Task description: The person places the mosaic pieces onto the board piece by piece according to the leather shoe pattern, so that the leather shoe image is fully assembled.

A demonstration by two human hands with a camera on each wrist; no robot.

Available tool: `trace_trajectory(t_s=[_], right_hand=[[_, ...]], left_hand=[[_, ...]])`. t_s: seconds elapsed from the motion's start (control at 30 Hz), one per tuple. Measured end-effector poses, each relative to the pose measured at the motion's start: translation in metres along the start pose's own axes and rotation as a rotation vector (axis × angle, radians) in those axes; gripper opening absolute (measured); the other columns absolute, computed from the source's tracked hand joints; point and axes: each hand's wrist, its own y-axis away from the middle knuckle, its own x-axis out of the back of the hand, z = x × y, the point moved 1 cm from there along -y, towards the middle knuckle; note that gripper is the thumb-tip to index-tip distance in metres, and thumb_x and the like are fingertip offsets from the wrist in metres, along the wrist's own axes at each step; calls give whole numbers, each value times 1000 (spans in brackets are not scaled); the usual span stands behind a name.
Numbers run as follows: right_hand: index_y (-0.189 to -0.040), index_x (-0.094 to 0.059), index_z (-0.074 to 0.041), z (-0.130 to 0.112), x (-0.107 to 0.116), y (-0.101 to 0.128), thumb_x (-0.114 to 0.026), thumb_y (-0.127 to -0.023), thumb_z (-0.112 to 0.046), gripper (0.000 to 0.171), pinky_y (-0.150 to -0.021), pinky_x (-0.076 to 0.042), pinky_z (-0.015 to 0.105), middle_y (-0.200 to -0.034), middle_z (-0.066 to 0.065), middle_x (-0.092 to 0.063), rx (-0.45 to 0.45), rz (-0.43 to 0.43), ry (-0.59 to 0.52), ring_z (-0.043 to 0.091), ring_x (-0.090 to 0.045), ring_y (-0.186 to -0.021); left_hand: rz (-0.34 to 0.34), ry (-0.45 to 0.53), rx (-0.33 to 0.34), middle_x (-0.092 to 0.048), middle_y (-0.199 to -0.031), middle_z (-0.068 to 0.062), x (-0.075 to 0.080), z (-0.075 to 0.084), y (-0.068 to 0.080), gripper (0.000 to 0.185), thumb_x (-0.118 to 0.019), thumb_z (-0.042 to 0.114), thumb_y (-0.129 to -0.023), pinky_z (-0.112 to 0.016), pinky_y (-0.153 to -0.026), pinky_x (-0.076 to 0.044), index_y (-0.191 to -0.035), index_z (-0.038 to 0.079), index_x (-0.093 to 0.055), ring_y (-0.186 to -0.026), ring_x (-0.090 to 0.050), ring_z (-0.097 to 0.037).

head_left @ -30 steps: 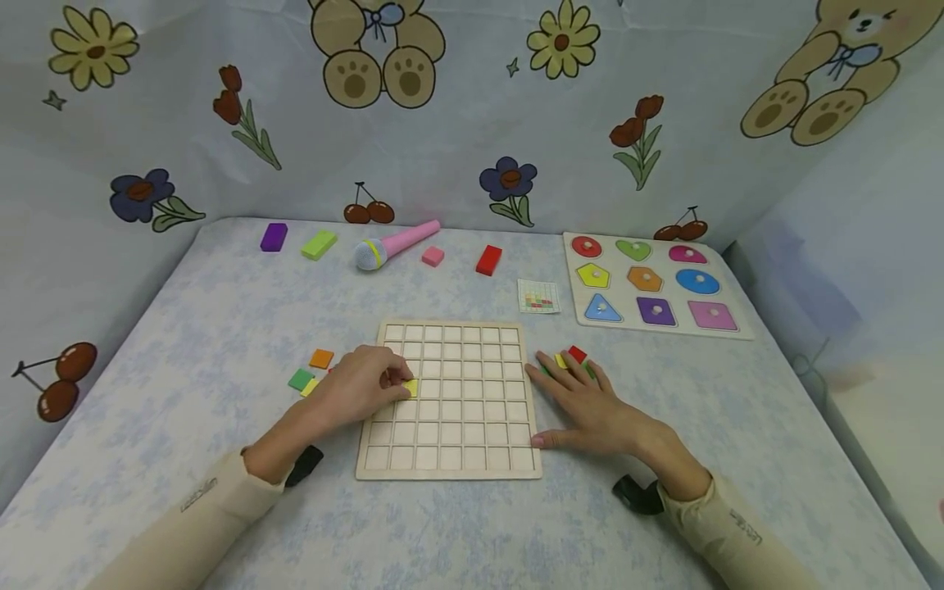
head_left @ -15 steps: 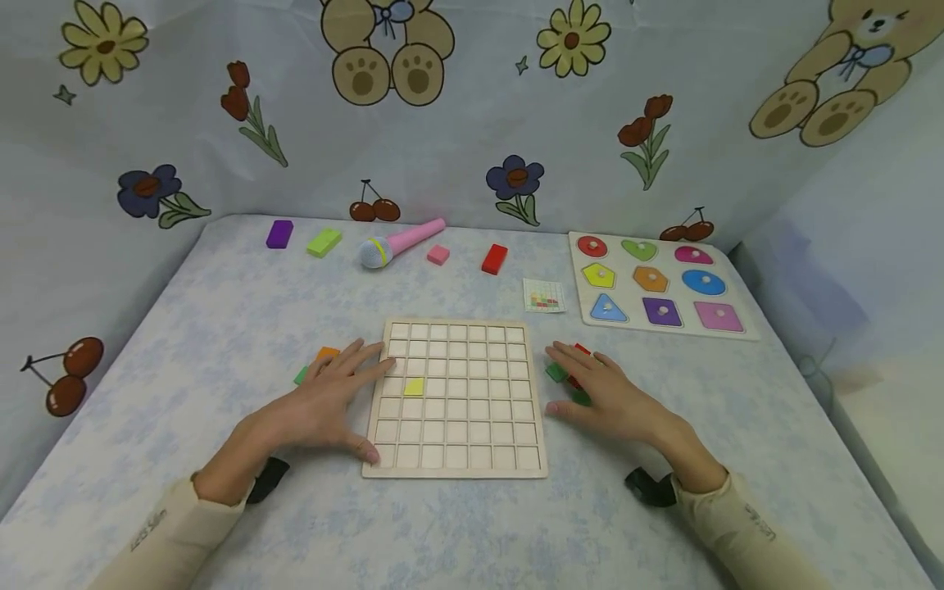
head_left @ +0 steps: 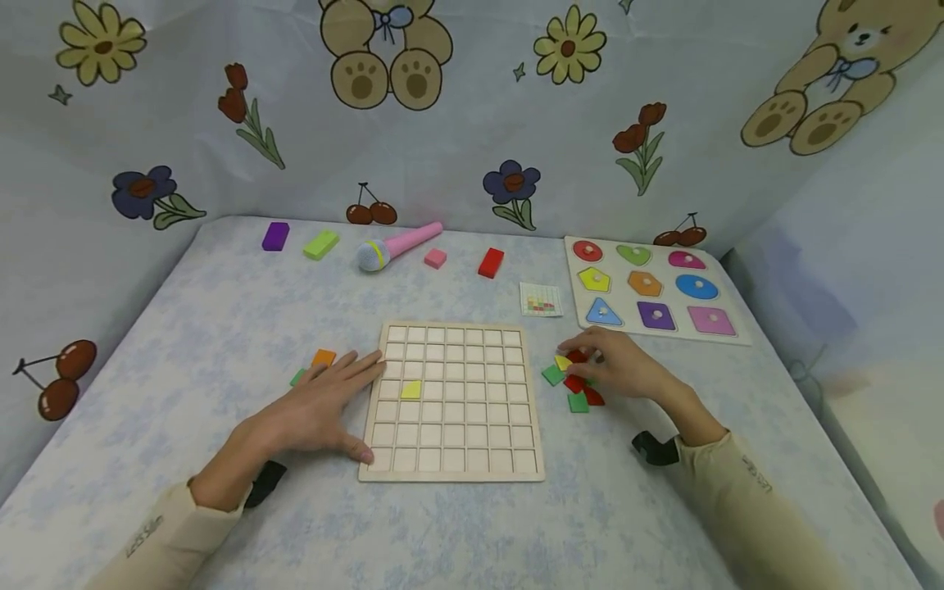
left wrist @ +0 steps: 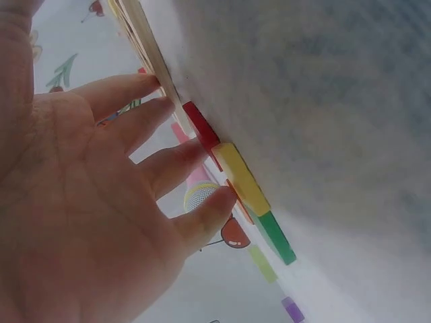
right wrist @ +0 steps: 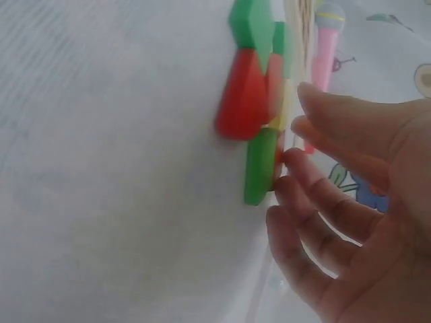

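The right hand [head_left: 623,365] is half closed, fingers bent and thumb towards forefinger, right at the yellow tile [head_left: 563,362] — whether it has a firm hold I cannot tell. The tile lies off the fingertips on the hand's left, between hand and board [head_left: 472,414], and shows no clear long axis. Close around it on the tabletop [head_left: 442,533] lie red and green tiles, such as the green tile [head_left: 578,402] nearer the person. Leftward across a narrow gap stands the board's right edge, so the right hand is by far the nearer. The left hand [head_left: 313,410] is spread and grips nothing — fingertips at the board's left edge, thumb at its near corner, beside the yellow square [head_left: 411,390] on the board.
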Motion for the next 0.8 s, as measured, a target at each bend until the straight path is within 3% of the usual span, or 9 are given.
trace_trajectory(t_s=[0.13,0.5,0.8], right_hand=[[-120,-73,-7,6,0,-5,-75,-90,-11,30,-73,-50,24,-109,7,-70,15,-8,-28,18,-57,-89],[-110,-78,-7,12,-5,-11,-78,-87,-10,23,-65,-48,23,-97,4,-72,1,55,-47,16,-56,-80],[-104,-73,-7,7,-8,-12,-78,-88,-12,17,-68,-49,26,-93,3,-68,-93,39,-34,18,-56,-83]], left_hand=[[13,-21,0,-18,-168,-10,0,0,0,123,-85,62,-64,-71,-114,-13,-159,10,-27,-153,-12,-45],[16,-16,-2,-20,-167,-11,0,0,0,123,-86,59,-63,-71,-114,-13,-159,9,-28,-152,-13,-46],[16,-11,-3,-20,-167,-11,-1,-1,0,124,-86,61,-63,-71,-114,-13,-159,9,-28,-152,-13,-45]])
